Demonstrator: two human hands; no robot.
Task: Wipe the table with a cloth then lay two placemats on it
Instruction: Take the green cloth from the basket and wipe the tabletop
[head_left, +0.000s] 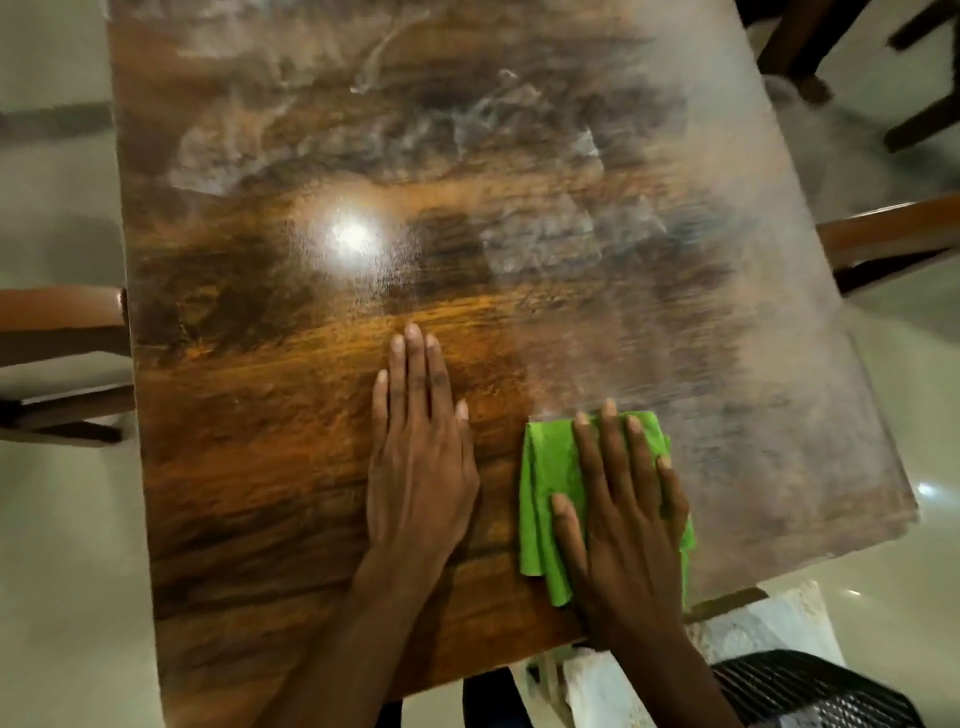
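Observation:
A glossy brown wooden table fills the view, with pale smeared streaks across its far and right parts. My right hand presses flat, fingers straight and spread, on a folded green cloth near the table's front right. My left hand lies flat on the bare wood just left of the cloth, fingers straight and together. No placemats are in view.
Wooden chairs stand at the left edge, the right edge and the far right. A black mesh object and white material sit below the table's front right corner. Pale tiled floor surrounds the table.

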